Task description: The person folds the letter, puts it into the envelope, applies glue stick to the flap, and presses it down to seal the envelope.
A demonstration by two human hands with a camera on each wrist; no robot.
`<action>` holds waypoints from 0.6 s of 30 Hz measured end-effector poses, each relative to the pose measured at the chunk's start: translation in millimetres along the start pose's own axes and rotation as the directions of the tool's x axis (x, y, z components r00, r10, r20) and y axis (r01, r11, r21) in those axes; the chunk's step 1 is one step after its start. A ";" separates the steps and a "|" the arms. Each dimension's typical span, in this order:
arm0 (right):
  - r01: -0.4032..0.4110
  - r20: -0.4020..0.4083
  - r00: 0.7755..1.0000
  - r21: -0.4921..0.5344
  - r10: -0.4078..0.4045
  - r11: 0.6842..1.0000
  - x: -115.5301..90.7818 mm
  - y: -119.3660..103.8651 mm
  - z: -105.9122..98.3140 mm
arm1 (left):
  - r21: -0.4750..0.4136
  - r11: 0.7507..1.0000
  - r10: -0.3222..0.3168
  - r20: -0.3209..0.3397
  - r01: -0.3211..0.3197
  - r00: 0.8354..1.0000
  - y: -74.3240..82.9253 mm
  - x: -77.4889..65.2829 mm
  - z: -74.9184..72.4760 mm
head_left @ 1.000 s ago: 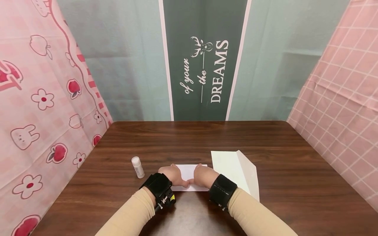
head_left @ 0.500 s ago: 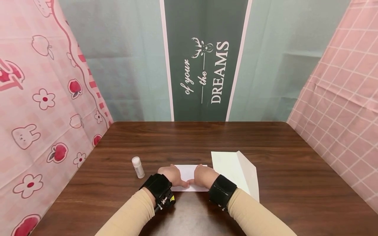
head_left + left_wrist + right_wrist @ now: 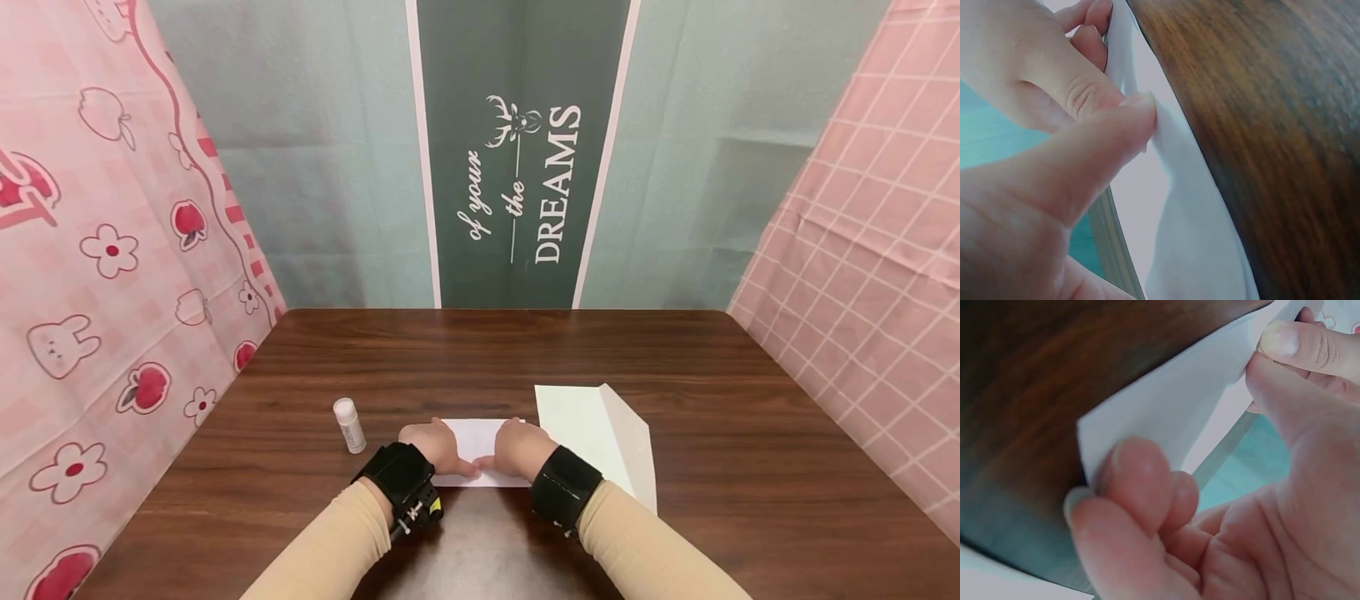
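A folded white sheet of paper [image 3: 474, 435] lies across the near middle of the table, its long edge facing me. Over its left part, my left hand [image 3: 433, 447] holds it, the thumb [image 3: 1107, 134] pressing along the near fold. On the opposite side my right hand [image 3: 521, 450] grips the paper, with curled fingers [image 3: 1141, 481] at the right end. Both thumb tips meet at the paper's middle. The fold shows as a slightly raised, bent layer in the left wrist view. Some of the left fingers are hidden in the head view.
A white capped tube like a glue stick [image 3: 349, 425] stands left of the hands. To the right lies a larger pale sheet [image 3: 579, 421] with a creased flap, partly covered by the right forearm. The dark wooden table [image 3: 510, 350] ends at hanging cloths behind and beside it.
My hands have spread very slightly apart along the paper, the right one shifting a little rightward. The thumbs stay together. The tube and larger sheet stay where they were.
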State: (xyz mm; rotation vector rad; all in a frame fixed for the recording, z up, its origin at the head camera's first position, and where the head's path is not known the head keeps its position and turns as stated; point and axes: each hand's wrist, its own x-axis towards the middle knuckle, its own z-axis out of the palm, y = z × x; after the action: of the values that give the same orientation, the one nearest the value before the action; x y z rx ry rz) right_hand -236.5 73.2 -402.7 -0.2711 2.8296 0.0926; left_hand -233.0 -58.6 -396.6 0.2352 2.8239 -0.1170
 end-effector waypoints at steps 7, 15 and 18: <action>-0.005 -0.006 1.000 0.011 0.005 1.000 -1.2 0.8 0.0 | 0.004 1.000 0.004 -0.006 -0.004 1.000 -0.6 0.2 0.1; -0.063 0.012 0.998 0.028 0.063 0.998 -0.9 1.9 -1.5 | 0.001 1.000 -0.005 0.007 0.005 1.000 0.2 -1.1 -1.7; -0.070 0.010 0.998 0.026 0.069 0.997 -1.2 1.9 -1.3 | 0.002 1.000 -0.005 0.008 0.005 1.000 0.3 -1.6 -2.1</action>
State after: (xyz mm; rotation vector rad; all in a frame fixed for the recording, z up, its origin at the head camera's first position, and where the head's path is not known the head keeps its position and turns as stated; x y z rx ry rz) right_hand -236.1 75.2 -401.0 -0.1661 2.8294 0.0715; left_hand -232.1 -58.3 -394.1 0.2283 2.8170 -0.1218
